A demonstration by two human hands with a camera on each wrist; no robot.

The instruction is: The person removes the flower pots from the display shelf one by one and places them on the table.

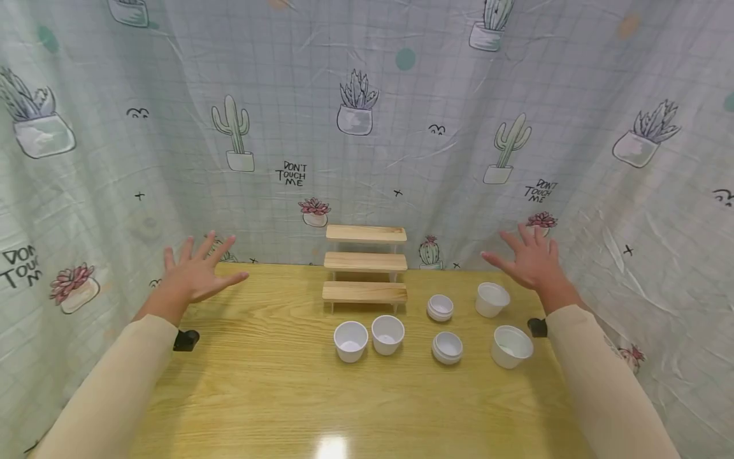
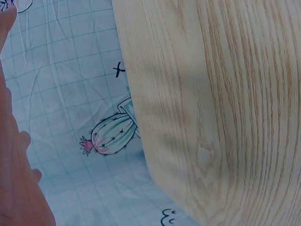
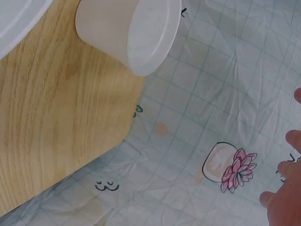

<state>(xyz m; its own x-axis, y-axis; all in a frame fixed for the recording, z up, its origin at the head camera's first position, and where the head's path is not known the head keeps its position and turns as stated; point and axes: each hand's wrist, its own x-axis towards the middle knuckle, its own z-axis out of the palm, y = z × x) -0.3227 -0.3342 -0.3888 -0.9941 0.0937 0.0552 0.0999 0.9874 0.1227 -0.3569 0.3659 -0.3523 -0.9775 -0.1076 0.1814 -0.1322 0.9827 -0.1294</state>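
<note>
My left hand (image 1: pixel 194 275) is held above the table's left side, fingers spread, touching nothing. On the right, my other hand (image 1: pixel 534 262) also hangs in the air with spread fingers, close to a white cup (image 1: pixel 491 301). A second white cup (image 1: pixel 509 348) stands nearer to me. Two low white bowls (image 1: pixel 440 307) sit to the left of these, one behind the other. Side by side at the middle are two more white cups (image 1: pixel 351 342), just in front of a three-tier wooden stand (image 1: pixel 364 292). In the right wrist view one white cup (image 3: pixel 108 28) appears large near the table edge.
The wood-grain table (image 1: pixel 258 395) reaches back to a hanging curtain (image 1: pixel 401 159) printed with cacti, which also closes off both sides. A black device (image 1: pixel 186 340) is at the left wrist and another (image 1: pixel 537 327) at the right.
</note>
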